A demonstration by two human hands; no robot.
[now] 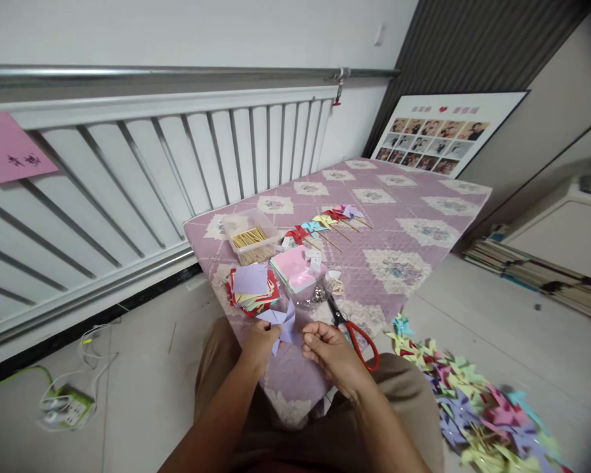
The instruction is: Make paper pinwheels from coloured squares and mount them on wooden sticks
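Note:
My left hand (259,345) pinches a purple paper pinwheel (289,320) at its middle, low over the near corner of the table. Just right of it, my right hand (331,353) has thumb and forefinger pressed together; whatever is between them is too small to make out. Red-handled scissors (341,318) lie beside the right hand, blades pointing away. Beyond the hands, small metal pins (318,295) sit in a clear container. A stack of coloured paper squares (250,281), purple on top, lies behind the left hand. Next to it is a pack of pink paper (293,266).
A clear plastic box (263,253) holds many thin wooden sticks. Several pinwheels on sticks (320,225) lie in a row on the patterned tablecloth (339,269). On the floor at right is a heap of pinwheels (473,401); a power strip (69,408) with cables lies at left.

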